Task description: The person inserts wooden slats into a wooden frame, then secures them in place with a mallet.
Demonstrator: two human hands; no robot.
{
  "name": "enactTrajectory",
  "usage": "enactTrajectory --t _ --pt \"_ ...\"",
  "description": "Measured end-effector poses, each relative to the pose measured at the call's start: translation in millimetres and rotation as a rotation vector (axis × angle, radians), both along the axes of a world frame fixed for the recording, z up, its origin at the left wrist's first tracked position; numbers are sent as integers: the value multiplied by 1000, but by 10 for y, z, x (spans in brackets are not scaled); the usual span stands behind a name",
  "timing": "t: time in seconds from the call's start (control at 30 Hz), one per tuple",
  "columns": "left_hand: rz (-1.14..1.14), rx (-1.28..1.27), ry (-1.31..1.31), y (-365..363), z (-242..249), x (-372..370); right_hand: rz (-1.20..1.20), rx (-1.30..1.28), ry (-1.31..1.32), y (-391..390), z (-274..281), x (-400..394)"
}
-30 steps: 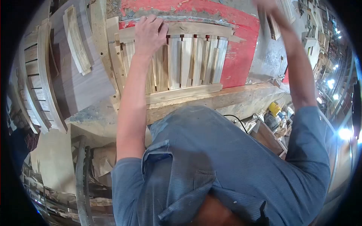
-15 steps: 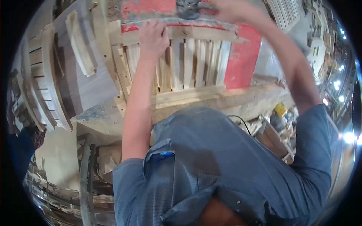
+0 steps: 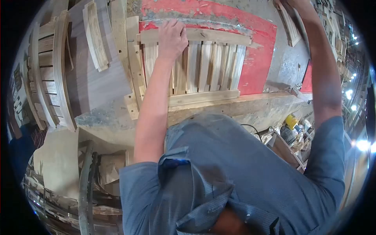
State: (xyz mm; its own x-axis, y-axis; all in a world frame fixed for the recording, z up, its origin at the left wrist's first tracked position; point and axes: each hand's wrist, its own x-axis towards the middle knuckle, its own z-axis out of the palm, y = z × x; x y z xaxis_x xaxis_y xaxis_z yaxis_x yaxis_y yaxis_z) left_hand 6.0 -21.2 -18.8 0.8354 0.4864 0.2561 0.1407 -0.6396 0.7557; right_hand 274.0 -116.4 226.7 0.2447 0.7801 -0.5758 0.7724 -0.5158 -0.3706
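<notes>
Slatted frame (image 3: 214, 64), wood, one: lay flat along the near edge of the tabletop (image 3: 288, 72). Step in hand, by judgement: steadying this piece with one hand while the other arm reached out to the far right. The next move appeared to call for a firm left hold, so that the frame did not slip, and for a clear path for the right arm above it. Near rail (image 3: 203, 98), one: set about parallel to the tabletop's near edge, well apart from all fingers. Slats (image 3: 192, 70), several: ran between the two rails, narrow gaps between; some hidden by the left forearm. Far rail (image 3: 217, 37), one: lay under the left hand (image 3: 172, 38), whose fingers were bent close together over its far side, apparently clasping it; how tightly could not be told. Red sheet (image 3: 256, 58), one, worn: lay beneath the frame, showing past its right end and beyond the far rail. Plank (image 3: 120, 35), one: just beside the frame's left end. Brown board (image 3: 105, 82), one: farther left, a strip (image 3: 95, 37) upon it. Timber pieces (image 3: 290, 29): far right, near the right hand (image 3: 299, 4), which was partly cut off; its fingers' state could not be told.
</notes>
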Motion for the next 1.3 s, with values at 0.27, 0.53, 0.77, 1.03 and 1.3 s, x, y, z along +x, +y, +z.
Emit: enactTrajectory --t 0.27,0.53,0.77,1.03,1.3 --pt "-36 83 -35 80 16 -26 -196 -108 -238 -988 -675 -289" --pt "-308 400 182 -95 1636 -178 -914 104 -67 -3805 -1569 -612" --pt "-448 323 1046 -732 2744 26 -815 366 -387 -4102 -1703 -1370" --pt "-484 1108 -12 -1141 4118 292 -1985 960 1670 -3854 22 -1680" --pt "-470 588 -246 -1788 2943 1498 -1150 1397 -372 -4552 -729 -120"
